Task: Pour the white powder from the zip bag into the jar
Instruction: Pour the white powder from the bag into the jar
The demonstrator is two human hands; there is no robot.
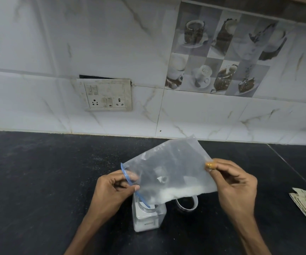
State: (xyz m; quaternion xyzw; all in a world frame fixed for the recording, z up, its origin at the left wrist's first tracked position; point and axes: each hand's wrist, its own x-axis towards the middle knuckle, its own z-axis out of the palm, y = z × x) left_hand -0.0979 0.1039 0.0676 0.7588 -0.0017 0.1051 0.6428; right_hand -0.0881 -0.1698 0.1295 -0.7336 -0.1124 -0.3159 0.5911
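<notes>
Left hand [111, 188] and right hand [235, 183] both pinch closed.

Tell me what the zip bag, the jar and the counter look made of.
Zip bag: thin clear plastic film, creased, blue zip strip. Jar: clear and squarish, probably hard plastic, possibly glass. Counter: dark polished stone, likely granite, speckled with a faint sheen.

No text, brand or number can be read anywhere. The jar [149, 216] carries a small rectangular label low on its front face, but its print is too small and blurred to make out.
</notes>
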